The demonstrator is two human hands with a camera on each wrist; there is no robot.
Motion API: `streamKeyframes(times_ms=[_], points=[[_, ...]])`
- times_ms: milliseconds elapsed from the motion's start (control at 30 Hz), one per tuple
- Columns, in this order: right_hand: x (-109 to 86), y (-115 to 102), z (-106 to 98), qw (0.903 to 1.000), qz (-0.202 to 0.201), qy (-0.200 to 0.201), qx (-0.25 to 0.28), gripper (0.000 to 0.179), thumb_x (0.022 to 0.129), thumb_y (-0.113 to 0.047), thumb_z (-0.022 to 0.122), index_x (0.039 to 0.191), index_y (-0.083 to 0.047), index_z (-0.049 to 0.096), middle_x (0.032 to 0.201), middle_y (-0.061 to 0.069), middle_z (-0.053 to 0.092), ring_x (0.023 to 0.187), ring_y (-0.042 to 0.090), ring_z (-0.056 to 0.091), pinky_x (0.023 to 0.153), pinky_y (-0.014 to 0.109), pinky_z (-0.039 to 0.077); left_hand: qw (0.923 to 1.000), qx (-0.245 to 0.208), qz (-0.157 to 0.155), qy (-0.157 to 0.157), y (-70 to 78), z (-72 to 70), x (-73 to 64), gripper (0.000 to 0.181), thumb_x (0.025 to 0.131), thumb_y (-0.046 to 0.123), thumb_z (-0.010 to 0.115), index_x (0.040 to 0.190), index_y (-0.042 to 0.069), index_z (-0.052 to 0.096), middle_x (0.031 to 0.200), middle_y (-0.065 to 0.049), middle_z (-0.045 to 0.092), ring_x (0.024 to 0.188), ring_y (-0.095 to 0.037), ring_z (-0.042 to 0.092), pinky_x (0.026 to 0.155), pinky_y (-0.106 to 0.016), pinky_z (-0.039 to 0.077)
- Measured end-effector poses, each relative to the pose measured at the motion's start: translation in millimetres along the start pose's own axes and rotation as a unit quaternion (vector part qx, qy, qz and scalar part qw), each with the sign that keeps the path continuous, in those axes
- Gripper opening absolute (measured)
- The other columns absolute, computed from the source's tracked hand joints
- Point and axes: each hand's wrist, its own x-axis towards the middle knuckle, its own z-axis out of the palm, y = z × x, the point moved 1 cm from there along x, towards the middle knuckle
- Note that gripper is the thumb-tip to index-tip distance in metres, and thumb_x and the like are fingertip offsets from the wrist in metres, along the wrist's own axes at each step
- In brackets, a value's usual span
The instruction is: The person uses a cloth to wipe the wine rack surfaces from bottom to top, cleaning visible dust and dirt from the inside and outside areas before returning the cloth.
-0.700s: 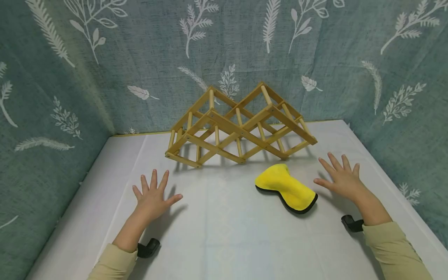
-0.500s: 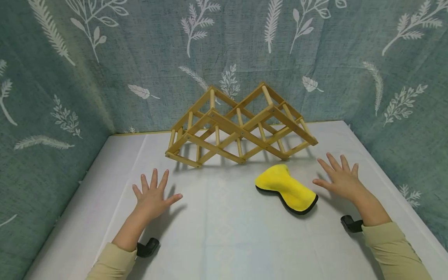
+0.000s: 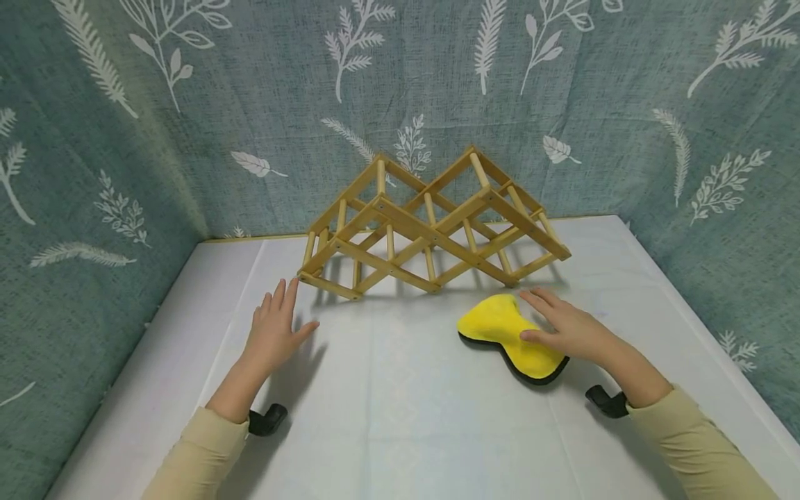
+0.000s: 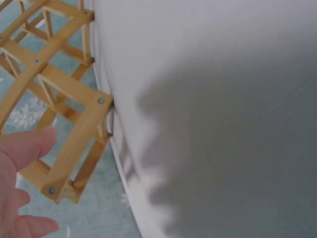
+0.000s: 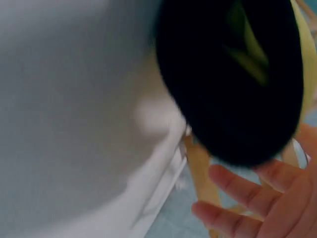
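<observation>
A yellow fabric cover with black edging lies on the white table, in front of a folding wooden lattice rack. My right hand reaches over its right part, fingers extended and thumb apart, overlapping the yellow cloth in the head view. In the right wrist view the cover's dark rim and hollow opening fill the upper right, with the fingers beside it. On the left, my left hand holds nothing; its fingers stretch toward the rack's lower left corner, the thumb spread. The left wrist view shows that rack end beyond the fingers.
White cloth covers the table. Behind and on both sides hang green-grey curtains with white leaf prints. A black wrist device sits under the left wrist, and another under the right.
My right hand has moved left, from beside the yellow cover to over it. The left hand has shifted slightly forward, its fingers closer together. Rack and cover stay put.
</observation>
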Motion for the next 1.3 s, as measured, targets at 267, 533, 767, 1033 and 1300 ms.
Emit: streamKeyframes(times_ms=[267,533,767,1033,1300], points=[[9.1,-15,19,0.9993,-0.016,-0.016,-0.029,0.067,0.086,-0.046,0.060,0.142,-0.019,0.034,0.134,0.018,0.036,0.097,0.034,0.056,0.071,0.049,0.048,0.9990,-0.019,0.013,0.039,-1.7,-9.9,32.8,0.080,0.084,0.022,0.066,0.145,0.001,0.019,0.138,-0.030,0.033,0.114,-0.050,0.041,0.090,-0.061,0.035],[14.0,-18,29,0.9997,-0.001,-0.005,-0.024,0.069,0.084,-0.043,0.063,0.140,-0.018,0.035,0.132,0.023,0.037,0.086,0.031,0.059,0.066,0.046,0.049,0.9992,-0.038,0.000,0.015,-5.8,-7.7,58.5,0.078,0.085,0.027,0.065,0.145,0.007,0.022,0.136,-0.027,0.038,0.113,-0.048,0.044,0.090,-0.061,0.034],[17.9,-14,37,0.9991,0.028,0.025,-0.018,0.078,0.080,-0.037,0.068,0.140,-0.008,0.028,0.121,0.024,0.042,0.084,0.030,0.057,0.067,0.043,0.050,0.9984,-0.056,-0.008,0.009,-10.6,-3.5,68.9,0.072,0.085,0.028,0.065,0.140,-0.001,0.030,0.129,-0.026,0.046,0.106,-0.044,0.050,0.084,-0.056,0.040],[21.5,-14,40,0.9987,-0.010,0.049,-0.008,0.060,0.078,-0.023,0.072,0.126,0.000,0.045,0.135,0.025,0.034,0.112,0.043,0.045,0.086,0.053,0.043,0.9972,-0.072,-0.018,-0.014,-17.1,-2.6,74.1,0.074,0.086,0.035,0.062,0.141,-0.001,0.029,0.135,-0.026,0.040,0.116,-0.044,0.043,0.091,-0.056,0.037],[27.2,-19,37,0.9984,0.042,0.011,0.036,0.052,0.078,-0.008,0.067,0.125,-0.001,0.045,0.130,0.021,0.044,0.111,0.036,0.050,0.088,0.050,0.043,0.9943,-0.105,-0.020,-0.005,-17.0,-0.8,78.2,0.067,0.085,0.037,0.064,0.136,0.004,0.037,0.126,-0.021,0.049,0.110,-0.042,0.048,0.085,-0.056,0.040]])
